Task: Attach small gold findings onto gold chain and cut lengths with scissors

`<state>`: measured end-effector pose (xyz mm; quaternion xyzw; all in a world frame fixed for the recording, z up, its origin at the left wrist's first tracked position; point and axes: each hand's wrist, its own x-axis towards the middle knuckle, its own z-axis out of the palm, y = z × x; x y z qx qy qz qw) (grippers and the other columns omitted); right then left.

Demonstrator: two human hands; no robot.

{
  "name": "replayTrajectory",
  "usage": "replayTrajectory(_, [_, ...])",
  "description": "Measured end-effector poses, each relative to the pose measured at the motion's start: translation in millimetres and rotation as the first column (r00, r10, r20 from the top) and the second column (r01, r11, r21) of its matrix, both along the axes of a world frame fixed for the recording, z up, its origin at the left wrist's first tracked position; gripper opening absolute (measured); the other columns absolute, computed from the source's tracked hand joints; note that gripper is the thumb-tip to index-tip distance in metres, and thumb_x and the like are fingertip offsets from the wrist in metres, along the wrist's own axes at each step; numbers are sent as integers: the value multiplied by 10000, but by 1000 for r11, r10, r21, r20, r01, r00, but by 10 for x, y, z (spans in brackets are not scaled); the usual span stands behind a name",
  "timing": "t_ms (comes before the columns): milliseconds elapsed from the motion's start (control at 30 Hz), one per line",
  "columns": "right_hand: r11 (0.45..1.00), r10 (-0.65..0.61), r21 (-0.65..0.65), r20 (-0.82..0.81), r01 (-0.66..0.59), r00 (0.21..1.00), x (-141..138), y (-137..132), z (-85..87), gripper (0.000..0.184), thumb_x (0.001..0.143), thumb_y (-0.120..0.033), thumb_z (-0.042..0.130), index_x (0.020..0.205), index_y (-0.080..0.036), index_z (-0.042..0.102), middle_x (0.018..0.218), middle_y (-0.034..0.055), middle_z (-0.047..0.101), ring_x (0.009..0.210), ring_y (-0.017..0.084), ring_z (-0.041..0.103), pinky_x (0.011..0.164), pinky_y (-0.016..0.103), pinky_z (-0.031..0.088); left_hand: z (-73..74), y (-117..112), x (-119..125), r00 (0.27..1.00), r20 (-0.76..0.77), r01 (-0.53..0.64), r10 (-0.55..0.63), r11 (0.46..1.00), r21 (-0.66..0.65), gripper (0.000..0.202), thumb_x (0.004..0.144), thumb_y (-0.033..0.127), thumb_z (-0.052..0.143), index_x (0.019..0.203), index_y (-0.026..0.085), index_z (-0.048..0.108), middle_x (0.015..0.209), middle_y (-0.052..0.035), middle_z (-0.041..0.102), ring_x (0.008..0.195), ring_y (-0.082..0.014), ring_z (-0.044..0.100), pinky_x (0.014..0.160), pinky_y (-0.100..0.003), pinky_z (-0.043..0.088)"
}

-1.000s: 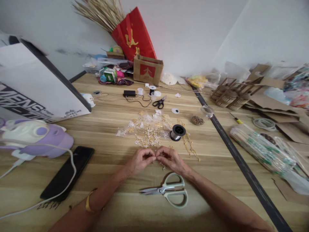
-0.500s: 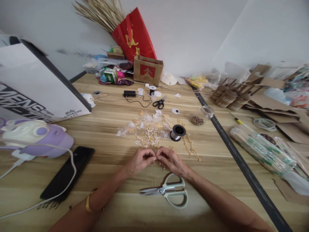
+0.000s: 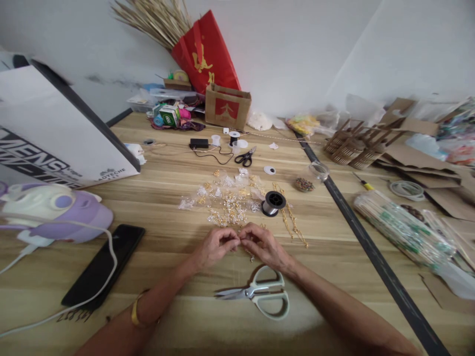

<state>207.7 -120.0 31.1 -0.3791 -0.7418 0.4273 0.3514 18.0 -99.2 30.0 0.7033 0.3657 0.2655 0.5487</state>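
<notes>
My left hand [image 3: 221, 243] and my right hand [image 3: 261, 244] meet fingertip to fingertip over the table, both closed in a pinch. What sits between the fingers is too small to make out. Under my right hand shows a small dark, shiny piece [image 3: 251, 257]; whether it hangs or lies on the wood I cannot tell. Just beyond my hands lies a spread of clear and gold beads [image 3: 232, 210], with a spool of silvery wire [image 3: 272, 203] to their right. Pale-handled scissors [image 3: 260, 292] lie nearest me, blades pointing left.
A gold chain [image 3: 291, 222] lies right of the spool. Black scissors [image 3: 245, 156] and a jar of coloured beads [image 3: 305, 184] are farther back. At left are a phone [image 3: 104, 267] with a white cable across it, a purple-and-white device [image 3: 70, 210] and a large box [image 3: 55, 123].
My fingers shift very slightly, the right hand's knuckles rising a little. Both hands keep their pinch in the same place, and everything on the table stays put.
</notes>
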Motion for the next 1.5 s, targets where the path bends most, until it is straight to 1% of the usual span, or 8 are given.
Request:
replayTrajectory(133, [988,14,150,76,-25,997,20,9,11,118,909,-234,475,906,-161,566,820,41,561,742,139,521,662,255,419,-15,6,3,1000,0,3,-3,1000,3,175,815,261,527,700,134,565,640,5,573,619,-113,526,609,-213,407])
replayTrajectory(367, [978,25,204,124,-50,992,31,13,1,144,925,-245,448,886,-160,558,811,47,569,741,143,529,662,256,427,18,-9,0,1000,-9,6,-6,1000,-6,164,808,260,524,715,133,571,644,-1,577,627,-121,529,619,-222,408])
replayTrajectory(533, [985,26,164,130,-47,991,28,5,-1,158,922,-281,458,893,-156,551,809,46,569,723,139,523,644,250,420,50,-12,4,1000,-23,2,-2,1000,-8,154,799,248,523,702,137,567,640,2,570,631,-123,523,630,-228,412])
replayTrajectory(767, [996,28,82,130,-39,991,5,-24,31,192,944,-287,398,847,-165,510,768,20,526,693,128,487,641,245,395,39,-20,0,999,-35,13,-13,1000,0,166,807,266,531,717,137,583,664,-3,581,645,-127,529,629,-226,418])
replayTrajectory(1000, [999,13,50,108,-18,994,5,-27,57,183,942,-285,392,833,-166,480,730,4,494,641,112,453,599,227,372,51,-18,-8,999,-41,6,-6,1000,4,163,800,264,548,744,125,613,671,-9,602,642,-124,534,625,-221,423])
replayTrajectory(1167, [1000,-13,21,85,11,996,18,-24,77,189,937,-302,395,833,-164,472,705,-6,482,606,101,442,546,207,351,65,4,-29,995,-94,18,-15,999,35,188,789,281,567,777,118,659,687,-34,648,640,-135,559,620,-229,435])
replayTrajectory(1267, [1000,-17,18,83,15,996,28,-22,81,197,928,-307,412,819,-158,482,695,-9,482,599,96,440,538,203,348,77,13,-30,991,-135,32,-24,998,58,160,766,255,592,768,122,680,710,-46,675,650,-141,574,632,-231,441])
replayTrajectory(1500, [999,52,-8,142,-51,989,54,3,107,153,900,-261,468,826,-143,533,694,-5,520,610,96,464,520,189,345,54,-10,-17,963,-261,111,-73,985,135,128,758,212,581,734,133,679,642,-22,650,569,-117,536,556,-203,400])
